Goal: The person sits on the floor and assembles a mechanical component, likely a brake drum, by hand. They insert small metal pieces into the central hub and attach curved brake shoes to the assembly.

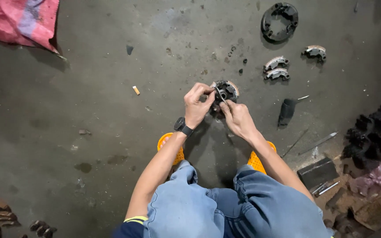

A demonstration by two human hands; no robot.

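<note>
The left hand (pixel 196 107) was pinched shut on a thin metal tool (pixel 219 94), its tip pressed into the round clutch assembly (pixel 226 90) resting on the concrete floor (pixel 89 88) just ahead of the knees. The right hand (pixel 237 118) was curled closed, fingers gripping the assembly's near edge to steady it. This looked like a prying or unhooking step on a small part inside; it would call for firm counter-hold and careful leverage. Farther out lay three loose brake shoes (pixel 276 68), a black ring-shaped plate (pixel 279 21), a dark cylindrical handle (pixel 286 112), and a pink cloth (pixel 20 20) at the far left.
</note>
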